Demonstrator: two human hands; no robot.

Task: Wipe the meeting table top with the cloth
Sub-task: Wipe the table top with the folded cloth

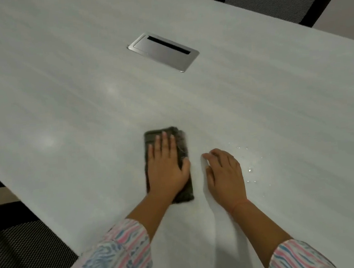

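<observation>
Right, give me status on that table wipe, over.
Left hand flat on dark cloth, pressing it to table. Right hand empty beside it. Water droplets unwiped right of it. Nothing blocking.

Two bare forearms, pink, blue and white striped sleeves (122,253)

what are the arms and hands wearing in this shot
Both hands, the left hand and the right hand, are bare: no gloves, and no rings that I can make out. Both forearms are bare too. Each arm has a loose sleeve pushed up, the left sleeve and the right sleeve, white with wavy pink and blue stripes.
</observation>
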